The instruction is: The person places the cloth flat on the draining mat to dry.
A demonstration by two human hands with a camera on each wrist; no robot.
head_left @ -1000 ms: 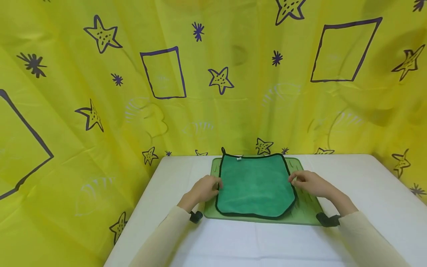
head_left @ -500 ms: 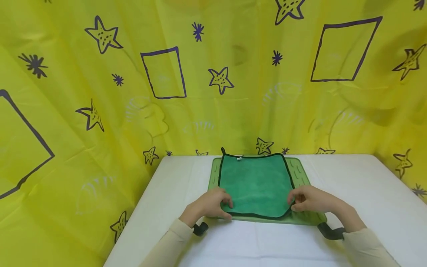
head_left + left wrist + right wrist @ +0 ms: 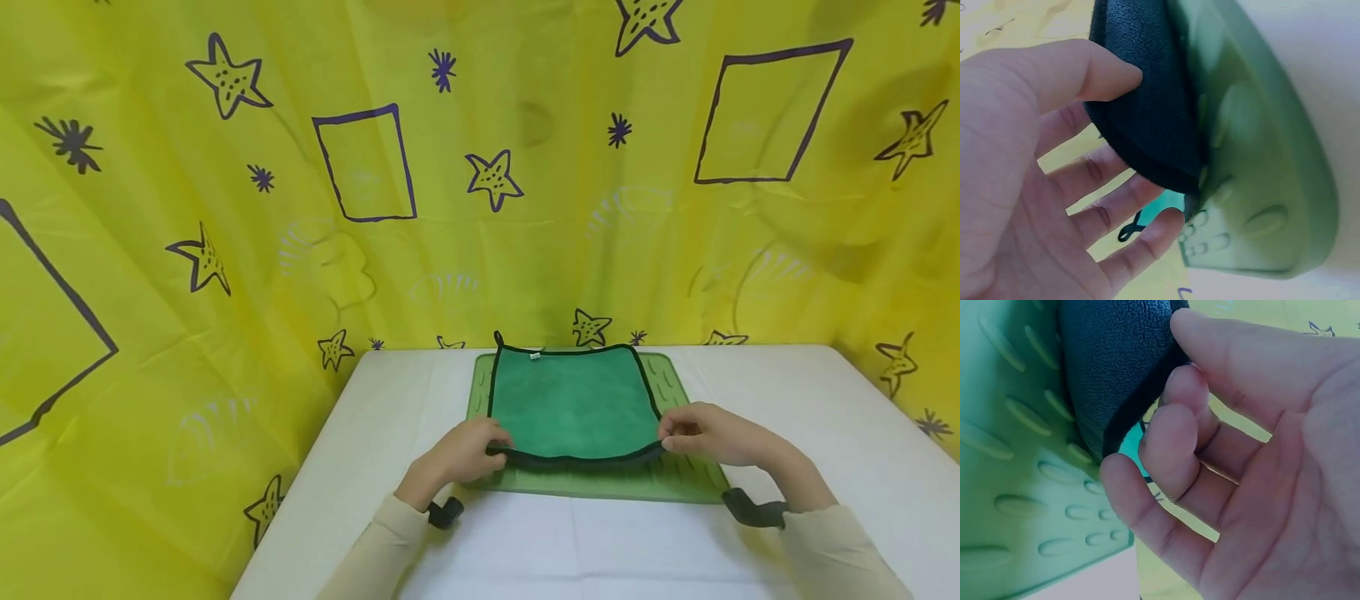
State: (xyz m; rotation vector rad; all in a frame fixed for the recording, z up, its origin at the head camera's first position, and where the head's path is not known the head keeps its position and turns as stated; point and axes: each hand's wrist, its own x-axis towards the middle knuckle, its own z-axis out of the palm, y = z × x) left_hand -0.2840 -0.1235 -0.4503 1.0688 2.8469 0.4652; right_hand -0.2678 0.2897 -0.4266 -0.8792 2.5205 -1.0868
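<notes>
A green cloth (image 3: 572, 404) with black edging, a small white tag and a hanging loop lies over a light green mat (image 3: 600, 483) with raised ovals. My left hand (image 3: 463, 452) pinches the cloth's near left corner, thumb on the dark underside (image 3: 1154, 119) and fingers behind it. At the near right corner my right hand (image 3: 716, 433) pinches the edge between thumb and fingertips. The near edge is raised and sags between the hands, and its dark textured underside (image 3: 1110, 369) faces the right wrist camera. The far edge rests flat on the mat.
The mat lies on a table with a white cover (image 3: 525, 542). Behind and to the left hangs a yellow curtain (image 3: 450, 275) printed with stars and frames. Black straps (image 3: 753, 508) sit at both wrists.
Both hands have come nearer along the cloth's sides to its near corners and taken hold of them. The near edge has since risen and moved away from me, baring the mat's front strip.
</notes>
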